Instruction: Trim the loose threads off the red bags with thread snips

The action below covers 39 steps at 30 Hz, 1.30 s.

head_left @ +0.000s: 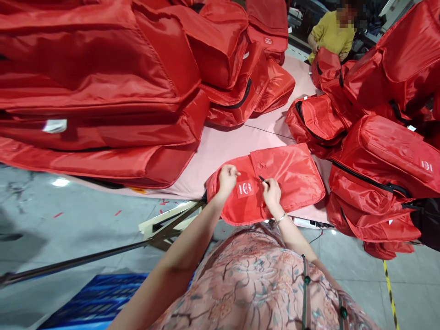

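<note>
A red fabric bag (292,176) lies flat on the pink-covered table in front of me, with a small label patch (244,188) printed in white. My left hand (228,178) rests over its left part, fingers curled together near the patch. Whatever those fingers hold, perhaps nothing, is too small to make out. My right hand (272,195) is closed around a small dark pointed tool (263,179), whose tip points up and left above the bag's middle seam. Most of the tool is hidden in my fingers, so its exact kind does not show.
Stacked red bags (103,68) fill the table's left side, and more red bags (388,160) are heaped at right. A person in a yellow top (332,34) handles a red bag at the far end. A blue plastic pallet (99,298) is on the floor, lower left.
</note>
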Available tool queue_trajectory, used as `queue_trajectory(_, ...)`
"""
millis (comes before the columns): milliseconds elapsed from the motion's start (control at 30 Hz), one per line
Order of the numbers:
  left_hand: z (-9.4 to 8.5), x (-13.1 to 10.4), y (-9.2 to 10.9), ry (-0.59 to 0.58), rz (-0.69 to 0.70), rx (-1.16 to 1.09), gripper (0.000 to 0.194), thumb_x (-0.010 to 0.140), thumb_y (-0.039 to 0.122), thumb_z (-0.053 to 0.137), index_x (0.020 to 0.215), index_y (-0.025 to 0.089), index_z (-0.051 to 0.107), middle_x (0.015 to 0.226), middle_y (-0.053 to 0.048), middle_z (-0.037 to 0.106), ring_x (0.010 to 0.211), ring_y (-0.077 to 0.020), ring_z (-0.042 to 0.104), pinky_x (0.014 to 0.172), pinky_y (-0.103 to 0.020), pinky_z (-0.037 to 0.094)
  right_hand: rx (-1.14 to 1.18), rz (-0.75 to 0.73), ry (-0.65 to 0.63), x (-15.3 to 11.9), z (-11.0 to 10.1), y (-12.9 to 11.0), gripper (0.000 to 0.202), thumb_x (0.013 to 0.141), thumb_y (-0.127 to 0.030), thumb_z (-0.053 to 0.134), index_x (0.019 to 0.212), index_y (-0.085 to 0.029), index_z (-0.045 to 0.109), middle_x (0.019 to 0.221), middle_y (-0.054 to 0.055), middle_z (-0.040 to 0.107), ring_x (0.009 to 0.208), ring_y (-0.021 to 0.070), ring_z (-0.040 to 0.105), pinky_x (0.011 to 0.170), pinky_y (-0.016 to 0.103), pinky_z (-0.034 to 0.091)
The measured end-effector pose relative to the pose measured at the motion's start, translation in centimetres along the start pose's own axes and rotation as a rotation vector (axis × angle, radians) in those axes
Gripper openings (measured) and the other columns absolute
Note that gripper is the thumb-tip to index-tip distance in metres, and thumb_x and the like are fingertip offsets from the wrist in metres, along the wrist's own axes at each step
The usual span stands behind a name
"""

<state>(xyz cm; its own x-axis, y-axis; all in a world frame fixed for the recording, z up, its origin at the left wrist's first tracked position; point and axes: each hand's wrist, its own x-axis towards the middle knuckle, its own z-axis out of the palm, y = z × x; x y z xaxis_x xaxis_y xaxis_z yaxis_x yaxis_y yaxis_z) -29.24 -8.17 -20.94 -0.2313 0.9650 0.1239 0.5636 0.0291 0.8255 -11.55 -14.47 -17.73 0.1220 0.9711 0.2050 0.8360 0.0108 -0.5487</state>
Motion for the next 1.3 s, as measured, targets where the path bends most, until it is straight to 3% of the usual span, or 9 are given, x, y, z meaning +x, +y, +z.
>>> queue_trajectory(67,-0.8,0.3,-0.9,0.111,0.023,-0.091,0.037,0.082,0.013,0.035,0.118,0.018,0.046,0.114,-0.009,0.058,0.090,-0.0117,0.060,0.078,-0.024,0.048,0.104,-0.006,0.058,-0.6,-0.7,0.7,0.019,0.091,-0.027,0.041,0.095,-0.017,0.056,0.092,0.006,0.061,0.088,0.0176,0.054,0.078,0.028,0.041)
queue_trajectory(267,-1.2,-0.6,-1.0,-0.261,0.118,0.175,0.022,0.082,0.026,0.048,0.091,0.019,0.066,0.097,-0.007,0.067,0.090,-0.0187,0.062,0.079,-0.028,0.047,0.215,-0.085,0.105,-2.6,-1.3,2.3,0.024,0.091,-0.033,0.040,0.098,-0.016,0.056,0.094,0.008,0.060,0.089,0.0177,0.053,0.079,0.028,0.042)
queue_trajectory(600,1.1,-1.7,2.5,-0.291,0.075,0.568,0.027,0.085,0.032,0.044,0.089,0.015,0.064,0.095,-0.016,0.064,0.090,-0.0278,0.059,0.075,-0.036,0.044,0.238,-0.082,0.111,-2.9,-0.6,3.0,0.025,0.090,-0.034,0.042,0.100,-0.017,0.058,0.095,0.007,0.060,0.090,0.0168,0.054,0.080,0.029,0.042)
queue_trajectory(700,1.7,-2.1,2.3,-0.228,0.091,0.565,0.030,0.086,0.028,0.038,0.094,0.010,0.061,0.098,-0.020,0.061,0.096,-0.0310,0.056,0.081,-0.042,0.042,0.227,-0.087,0.109,-3.0,-0.5,3.1,0.025,0.090,-0.033,0.041,0.101,-0.017,0.058,0.096,0.007,0.060,0.091,0.0168,0.054,0.080,0.028,0.042)
queue_trajectory(833,0.7,-1.5,1.7,0.023,0.026,0.444,0.031,0.088,0.027,0.032,0.092,0.010,0.058,0.096,-0.021,0.058,0.098,-0.0310,0.054,0.084,-0.042,0.042,0.208,-0.094,0.100,-3.0,-0.6,3.2,0.025,0.091,-0.033,0.041,0.102,-0.017,0.057,0.096,0.007,0.060,0.091,0.0169,0.054,0.081,0.028,0.042)
queue_trajectory(1067,-7.1,0.9,-1.4,0.404,-0.101,0.210,0.022,0.086,0.028,0.039,0.092,0.016,0.056,0.095,-0.013,0.059,0.098,-0.0269,0.052,0.089,-0.041,0.042,0.195,-0.087,0.086,-3.1,-0.7,3.1,0.024,0.091,-0.031,0.042,0.101,-0.017,0.058,0.095,0.007,0.060,0.090,0.0171,0.054,0.080,0.028,0.042)
queue_trajectory(1167,-9.1,0.4,-2.4,0.545,-0.122,0.215,0.029,0.082,0.022,0.042,0.107,0.014,0.055,0.108,-0.014,0.056,0.104,-0.0272,0.051,0.093,-0.043,0.039,0.199,-0.075,0.080,-3.1,-0.7,2.9,0.024,0.090,-0.033,0.043,0.100,-0.017,0.058,0.094,0.007,0.060,0.088,0.0168,0.054,0.078,0.028,0.043)
queue_trajectory(1233,-8.8,-0.1,-2.2,0.514,-0.074,0.245,0.039,0.080,0.020,0.045,0.118,0.014,0.051,0.117,-0.015,0.053,0.109,-0.0273,0.049,0.096,-0.042,0.038,0.209,-0.074,0.084,-3.1,-0.6,2.8,0.025,0.090,-0.033,0.043,0.100,-0.017,0.059,0.094,0.007,0.061,0.088,0.0167,0.055,0.078,0.028,0.043)
queue_trajectory(1300,-7.2,-0.7,-1.5,0.290,-0.001,0.206,0.037,0.081,0.022,0.044,0.116,0.016,0.054,0.113,-0.012,0.057,0.104,-0.0245,0.053,0.094,-0.038,0.041,0.219,-0.075,0.093,-3.1,-0.5,2.8,0.025,0.090,-0.033,0.043,0.100,-0.017,0.058,0.095,0.007,0.061,0.089,0.0168,0.055,0.079,0.028,0.043)
